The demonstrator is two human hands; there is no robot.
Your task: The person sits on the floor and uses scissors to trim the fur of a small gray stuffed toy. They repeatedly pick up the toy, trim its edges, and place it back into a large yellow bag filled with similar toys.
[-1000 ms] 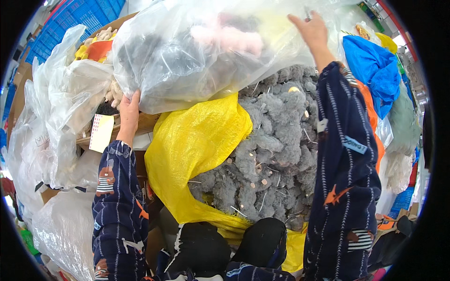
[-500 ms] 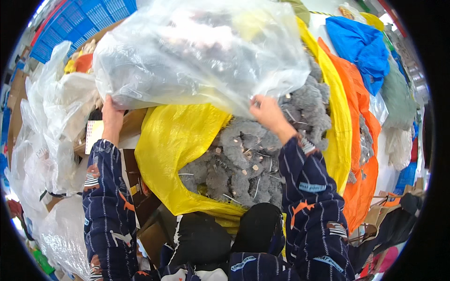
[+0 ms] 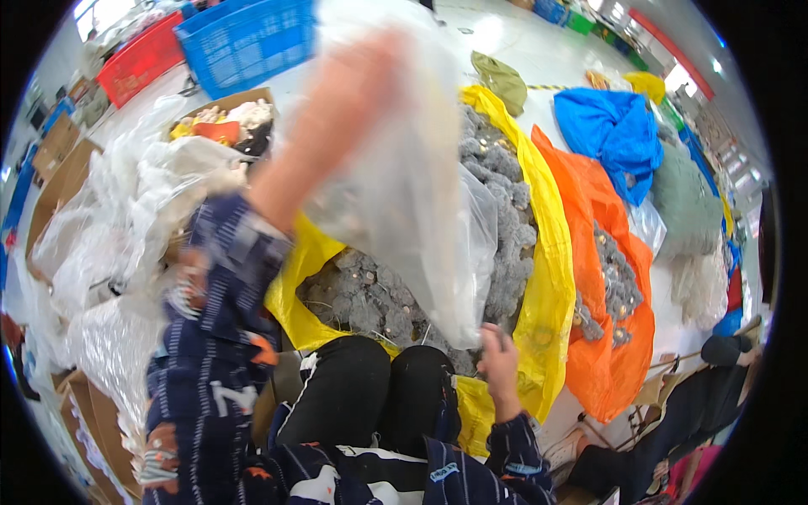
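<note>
A large clear plastic bag (image 3: 421, 210) hangs between my hands, stretched lengthwise over the grey fluffy pieces (image 3: 370, 290). My left hand (image 3: 366, 80) is raised high at the bag's upper part; motion smears its fingers, so its grip is unclear. Low down near my right knee, my right hand (image 3: 498, 362) pinches the bag's lower corner. Beneath, a yellow woven sack (image 3: 551, 328) lies open in front of my knees, its rim folded down around the grey pieces. Part of that pile is hidden behind the bag.
An orange sack (image 3: 581, 210) with more grey pieces stands to the right, beside a blue sack (image 3: 610, 139). Crumpled clear plastic (image 3: 126, 227) covers the left side near a cardboard box of plush pieces (image 3: 223, 126). Blue (image 3: 244, 50) and red crates (image 3: 139, 67) stand behind. A person's leg (image 3: 665, 429) shows at lower right.
My left hand has swung up and rightward, while my right hand has come down toward my knee. The clear bag has turned from lying crosswise to hanging lengthwise. The view has shifted.
</note>
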